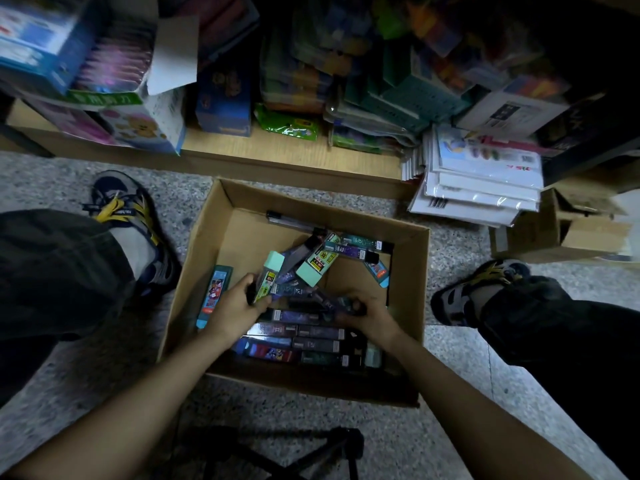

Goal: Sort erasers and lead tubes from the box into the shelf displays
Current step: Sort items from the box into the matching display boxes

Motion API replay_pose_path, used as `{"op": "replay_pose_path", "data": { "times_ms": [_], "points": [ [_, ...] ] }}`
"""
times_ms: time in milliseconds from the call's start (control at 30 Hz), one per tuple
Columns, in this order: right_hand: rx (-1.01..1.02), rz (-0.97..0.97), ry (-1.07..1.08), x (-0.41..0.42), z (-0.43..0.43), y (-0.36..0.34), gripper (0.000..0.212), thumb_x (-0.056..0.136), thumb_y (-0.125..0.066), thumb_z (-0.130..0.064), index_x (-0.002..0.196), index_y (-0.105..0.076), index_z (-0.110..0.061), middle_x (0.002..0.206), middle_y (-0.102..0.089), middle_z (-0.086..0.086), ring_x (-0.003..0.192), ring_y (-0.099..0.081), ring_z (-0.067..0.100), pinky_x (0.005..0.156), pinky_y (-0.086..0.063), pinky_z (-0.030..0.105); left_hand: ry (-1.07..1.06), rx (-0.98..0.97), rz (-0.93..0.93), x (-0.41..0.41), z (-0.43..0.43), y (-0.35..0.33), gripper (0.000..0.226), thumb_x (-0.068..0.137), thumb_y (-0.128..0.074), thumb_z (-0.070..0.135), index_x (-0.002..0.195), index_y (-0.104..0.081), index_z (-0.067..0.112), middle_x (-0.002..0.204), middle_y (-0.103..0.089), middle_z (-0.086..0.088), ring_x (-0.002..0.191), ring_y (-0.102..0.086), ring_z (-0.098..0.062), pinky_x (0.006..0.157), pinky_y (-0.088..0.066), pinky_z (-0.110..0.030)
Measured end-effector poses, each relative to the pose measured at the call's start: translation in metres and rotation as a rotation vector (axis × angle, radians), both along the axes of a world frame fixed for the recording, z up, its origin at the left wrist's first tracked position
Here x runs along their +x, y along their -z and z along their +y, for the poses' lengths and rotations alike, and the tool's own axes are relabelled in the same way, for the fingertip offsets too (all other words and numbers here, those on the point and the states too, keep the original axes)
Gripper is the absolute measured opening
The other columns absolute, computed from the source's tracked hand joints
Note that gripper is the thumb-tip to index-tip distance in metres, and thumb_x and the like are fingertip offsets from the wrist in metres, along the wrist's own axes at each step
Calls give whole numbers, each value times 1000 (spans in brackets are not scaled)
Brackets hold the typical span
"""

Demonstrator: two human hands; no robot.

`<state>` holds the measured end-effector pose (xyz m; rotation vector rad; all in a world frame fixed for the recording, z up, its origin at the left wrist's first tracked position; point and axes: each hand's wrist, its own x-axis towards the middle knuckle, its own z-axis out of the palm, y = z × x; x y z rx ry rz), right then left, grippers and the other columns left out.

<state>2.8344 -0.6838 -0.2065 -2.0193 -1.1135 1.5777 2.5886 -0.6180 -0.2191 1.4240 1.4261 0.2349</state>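
Observation:
An open cardboard box [239,233] sits on the floor between my feet. Inside lie several dark lead tubes [304,332] in rows, mint-green erasers [317,265] and a blue packet [214,292] against the left wall. My left hand [232,311] is inside the box, closed around a mint eraser [268,278] together with a bunch of lead tubes. My right hand [367,318] is also in the box, fingers curled over a dark lead tube [341,303] on the pile.
A low wooden shelf [277,150] crammed with stationery packs runs along the back. White packets [481,188] are stacked at its right end, next to a small cardboard box [561,230]. My shoes flank the big box; a dark stool frame [284,452] stands beneath me.

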Motion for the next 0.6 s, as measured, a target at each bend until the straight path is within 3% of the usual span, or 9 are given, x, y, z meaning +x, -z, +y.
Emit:
{"op": "replay_pose_path", "data": {
  "times_ms": [33,133,200,300,367,433,533,600],
  "points": [
    [-1,21,40,2,2,-5,39,81,-69,-1,118,-57,2,105,-63,15,95,-60,25,77,-51,27,-46,-31,-60,3,2,-4,18,88,-64,14,103,-54,19,91,-68,-2,86,-63,-18,78,-46,-29],
    [4,103,100,11,12,-29,41,82,-67,1,121,-55,1,95,-65,6,80,-62,15,67,-52,17,-122,-72,-208,13,10,-20,16,88,-64,17,100,-57,24,80,-71,1,71,-66,-6,69,-48,-20],
    [24,152,89,18,24,-49,43,81,-68,2,122,-55,-1,101,-67,10,88,-65,18,74,-52,18,-156,-66,-290,21,20,-33,12,88,-64,21,96,-59,29,82,-72,3,71,-67,-5,69,-51,-21],
    [57,190,-18,26,43,-86,33,79,-69,0,111,-62,-5,100,-68,16,91,-64,21,80,-49,29,-131,-14,-335,32,38,-61,11,86,-64,32,94,-59,38,88,-69,16,77,-63,10,65,-46,-7],
    [86,267,-70,28,52,-111,19,80,-68,1,95,-66,-10,84,-69,3,78,-62,11,71,-47,23,-79,-2,-350,37,47,-81,19,81,-62,45,100,-58,41,96,-67,19,87,-61,9,71,-44,-10],
    [112,338,-73,30,58,-134,19,80,-67,0,96,-65,-10,83,-68,-1,77,-61,11,69,-46,20,-17,-22,-382,42,51,-100,34,73,-59,55,104,-59,40,98,-68,22,94,-61,4,75,-45,-12],
    [169,471,3,29,65,-164,26,78,-66,-4,103,-66,-10,88,-72,1,79,-65,11,69,-50,17,31,-44,-476,50,50,-129,30,74,-58,54,101,-62,41,97,-68,28,96,-61,8,80,-44,-13],
    [229,530,69,24,67,-183,21,80,-64,-6,100,-66,-11,82,-71,-1,72,-65,8,62,-49,15,-7,-51,-548,56,45,-151,33,77,-59,50,106,-64,34,103,-70,19,102,-62,0,86,-45,-21]
  ]
}}
